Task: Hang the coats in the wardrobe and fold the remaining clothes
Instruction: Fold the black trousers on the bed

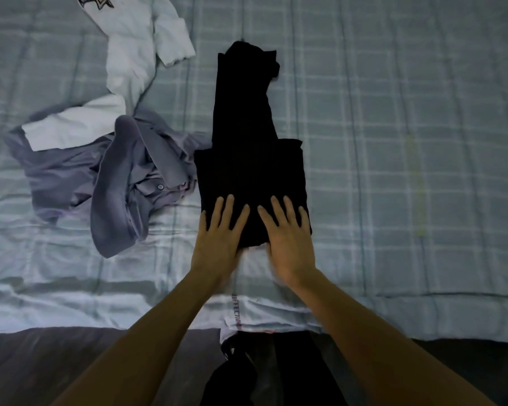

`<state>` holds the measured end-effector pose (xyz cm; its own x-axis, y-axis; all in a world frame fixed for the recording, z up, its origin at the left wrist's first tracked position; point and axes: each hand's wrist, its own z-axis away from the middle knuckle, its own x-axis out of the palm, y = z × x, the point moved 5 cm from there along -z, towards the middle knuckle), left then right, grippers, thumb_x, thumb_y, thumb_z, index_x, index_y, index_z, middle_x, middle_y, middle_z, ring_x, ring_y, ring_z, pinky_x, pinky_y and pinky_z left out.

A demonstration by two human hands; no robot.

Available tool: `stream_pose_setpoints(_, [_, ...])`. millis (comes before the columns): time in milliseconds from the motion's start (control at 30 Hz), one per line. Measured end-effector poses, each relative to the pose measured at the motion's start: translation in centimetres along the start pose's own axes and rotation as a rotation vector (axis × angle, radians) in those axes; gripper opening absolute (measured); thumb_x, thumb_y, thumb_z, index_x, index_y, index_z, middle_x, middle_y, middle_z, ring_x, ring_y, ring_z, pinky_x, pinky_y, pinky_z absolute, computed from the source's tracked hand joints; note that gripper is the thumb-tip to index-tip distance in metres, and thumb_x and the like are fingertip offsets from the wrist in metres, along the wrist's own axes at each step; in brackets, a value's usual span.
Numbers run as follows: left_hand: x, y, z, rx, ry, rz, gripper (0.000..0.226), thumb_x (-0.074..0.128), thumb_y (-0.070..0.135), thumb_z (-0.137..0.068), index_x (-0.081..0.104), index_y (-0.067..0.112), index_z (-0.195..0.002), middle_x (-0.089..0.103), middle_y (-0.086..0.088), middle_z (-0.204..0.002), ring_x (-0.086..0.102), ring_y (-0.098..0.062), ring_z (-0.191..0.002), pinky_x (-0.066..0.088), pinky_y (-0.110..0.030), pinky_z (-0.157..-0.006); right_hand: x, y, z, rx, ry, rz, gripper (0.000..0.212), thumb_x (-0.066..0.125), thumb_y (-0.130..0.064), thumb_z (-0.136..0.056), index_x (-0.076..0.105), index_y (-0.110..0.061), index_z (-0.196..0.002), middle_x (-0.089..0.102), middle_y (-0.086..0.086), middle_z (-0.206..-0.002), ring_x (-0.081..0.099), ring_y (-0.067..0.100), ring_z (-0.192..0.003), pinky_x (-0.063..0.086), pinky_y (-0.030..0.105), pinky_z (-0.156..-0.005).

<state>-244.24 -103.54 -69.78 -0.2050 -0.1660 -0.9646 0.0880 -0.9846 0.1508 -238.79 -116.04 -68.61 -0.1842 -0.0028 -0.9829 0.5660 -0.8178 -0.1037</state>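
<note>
The left hand (217,244) and right hand (288,244) lie side by side, palms down, fingers (228,210) spread flat and grasping nothing, pressing the near end of a black garment (247,148). It lies folded lengthwise on the checked bed (408,142). Just left sits a crumpled grey shirt (123,177), partly under a white shirt (135,42) farther back.

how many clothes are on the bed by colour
black garment: 1
purple-grey shirt: 1
white garment: 1
total: 3, all lying on the checked bedspread; both hands rest flat on the black one.
</note>
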Motion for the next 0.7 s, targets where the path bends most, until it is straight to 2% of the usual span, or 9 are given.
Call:
stream_pose_setpoints(67, [-0.1,0.0,-0.5,0.006,-0.023,0.002,0.086,0.074,0.008,-0.072,0.029,0.013,-0.145,0.030,-0.024,-0.148,0.028,-0.043,-0.136,0.039,-0.058,-0.098,-0.1,0.2,-0.2,-0.011,0.035,-0.016,0.062,0.078,-0.011,-0.072,0.057,-0.020,-0.129,0.055,0.006,-0.136,0.045,0.032,-0.130,0.032,0.046,-0.109])
stream_pose_setpoints(133, [-1.0,0.1,-0.8,0.029,-0.034,0.016,0.076,0.060,-0.002,-0.079,0.028,0.013,-0.147,0.027,-0.023,-0.150,0.025,-0.042,-0.138,0.038,-0.057,-0.101,-0.7,0.3,-0.1,-0.022,0.087,-0.059,0.055,0.080,-0.008,-0.069,0.064,-0.018,-0.120,0.063,0.004,-0.125,0.055,0.030,-0.120,0.042,0.043,-0.101])
stream_pose_setpoints(200, [-2.1,-0.1,-1.1,0.053,-0.111,0.043,0.069,0.049,0.001,-0.087,0.022,0.017,-0.149,0.025,-0.017,-0.152,0.022,-0.038,-0.139,0.034,-0.050,-0.106,-1.8,0.1,0.2,-0.033,0.125,-0.096,0.051,0.080,-0.004,-0.065,0.067,-0.015,-0.114,0.068,0.004,-0.116,0.062,0.029,-0.111,0.047,0.041,-0.093])
stream_pose_setpoints(233, [-2.7,-0.3,-1.3,0.073,-0.140,0.081,0.066,0.049,0.004,-0.088,0.026,0.019,-0.148,0.031,-0.015,-0.149,0.028,-0.036,-0.136,0.036,-0.047,-0.104,-2.5,0.0,0.4,-0.036,0.136,-0.107,0.050,0.081,-0.003,-0.063,0.069,-0.014,-0.110,0.070,0.004,-0.111,0.064,0.029,-0.105,0.049,0.040,-0.089])
stream_pose_setpoints(333, [-4.6,-0.2,-1.3,0.119,-0.275,0.272,0.047,0.052,0.013,-0.089,0.048,0.024,-0.135,0.058,-0.007,-0.126,0.053,-0.028,-0.111,0.047,-0.039,-0.090,-4.5,-0.3,1.6,-0.030,0.106,-0.145,0.043,0.079,-0.005,-0.059,0.071,-0.014,-0.101,0.073,0.003,-0.090,0.068,0.025,-0.082,0.052,0.038,-0.078])
stream_pose_setpoints(467, [-7.3,0.8,0.9,0.153,-0.692,0.360,0.021,0.050,0.025,-0.095,0.060,0.022,-0.112,0.065,-0.002,-0.108,0.059,-0.021,-0.093,0.047,-0.032,-0.084,-7.3,-1.1,4.0,-0.082,-0.088,-0.255,0.012,0.057,-0.018,-0.065,0.064,-0.015,-0.074,0.062,0.002,-0.062,0.056,0.023,-0.056,0.046,0.032,-0.060])
stream_pose_setpoints(567, [-10.0,1.1,2.2,0.171,-0.932,0.308,0.019,0.051,0.028,-0.095,0.060,0.019,-0.108,0.061,0.001,-0.104,0.056,-0.019,-0.095,0.042,-0.030,-0.087,-9.7,-1.7,4.7,-0.130,-0.304,-0.326,0.011,0.053,-0.020,-0.078,0.058,-0.013,-0.073,0.060,0.004,-0.067,0.053,0.022,-0.060,0.038,0.029,-0.056])
stream_pose_setpoints(633, [-12.0,0.8,2.0,0.146,-0.978,0.312,0.010,0.053,0.029,-0.094,0.059,0.022,-0.099,0.058,0.004,-0.095,0.053,-0.016,-0.091,0.040,-0.028,-0.084,-11.6,-1.9,3.9,-0.147,-0.325,-0.303,0.013,0.053,-0.023,-0.080,0.058,-0.012,-0.075,0.061,0.005,-0.070,0.053,0.023,-0.063,0.035,0.029,-0.055])
stream_pose_setpoints(700, [-13.9,-0.1,0.4,0.128,-0.875,0.353,0.014,0.054,0.027,-0.094,0.060,0.017,-0.103,0.060,0.001,-0.102,0.055,-0.018,-0.096,0.039,-0.028,-0.086,-13.7,-1.8,1.8,-0.122,-0.236,-0.227,0.013,0.052,-0.023,-0.080,0.060,-0.013,-0.077,0.062,0.006,-0.072,0.053,0.026,-0.064,0.032,0.029,-0.056])
